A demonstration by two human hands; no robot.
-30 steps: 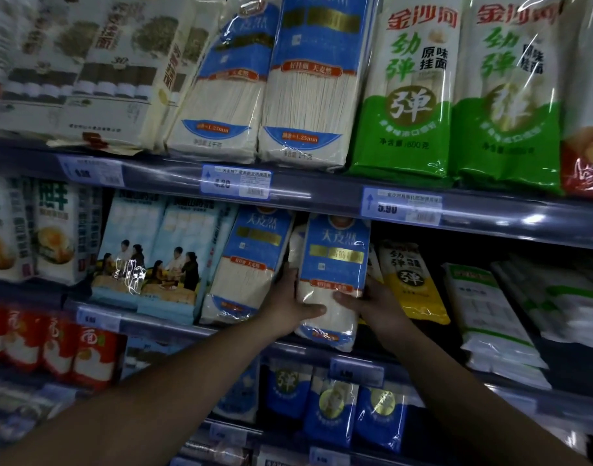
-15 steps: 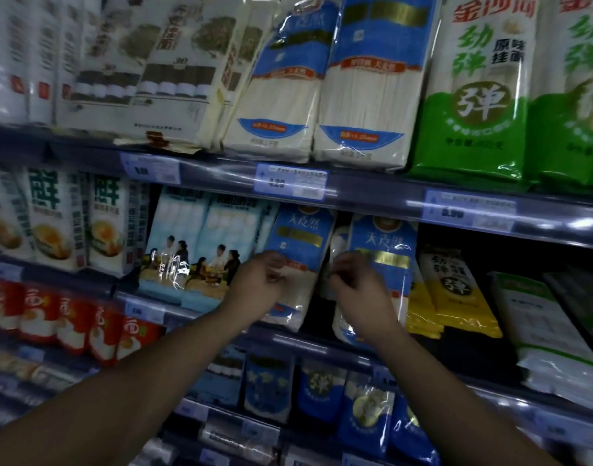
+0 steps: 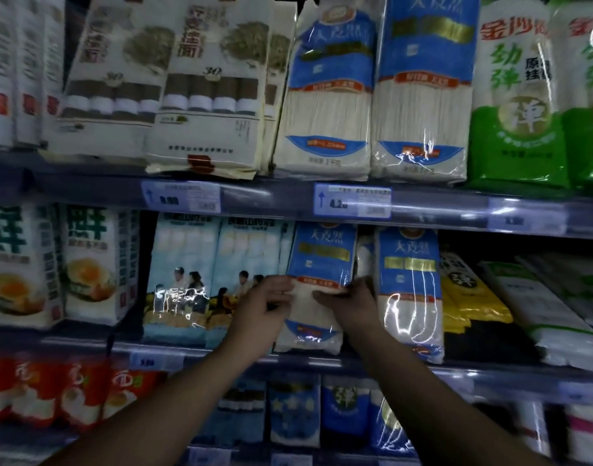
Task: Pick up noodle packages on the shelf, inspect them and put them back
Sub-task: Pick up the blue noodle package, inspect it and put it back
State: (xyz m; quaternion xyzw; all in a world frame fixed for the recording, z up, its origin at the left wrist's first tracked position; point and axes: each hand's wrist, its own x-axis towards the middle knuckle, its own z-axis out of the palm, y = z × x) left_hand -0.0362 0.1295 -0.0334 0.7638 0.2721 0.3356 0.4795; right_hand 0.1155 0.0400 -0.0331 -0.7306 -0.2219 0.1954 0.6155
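Both hands point(image 3: 308, 307) grasp blue noodle package point(image 3: 322, 264) on shelf point(image 3: 423, 363).

A single head-worn view faces the shelf point(image 3: 288, 200) straight on and slightly downward, close enough that packages fill the frame edge to edge (wide-angle, so the shelf rails bow), with both forearms reaching in from the bottom.

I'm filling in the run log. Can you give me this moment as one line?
step: grasp | left hand and right hand: on either side of blue noodle pack | pack: upright on middle shelf, not lifted
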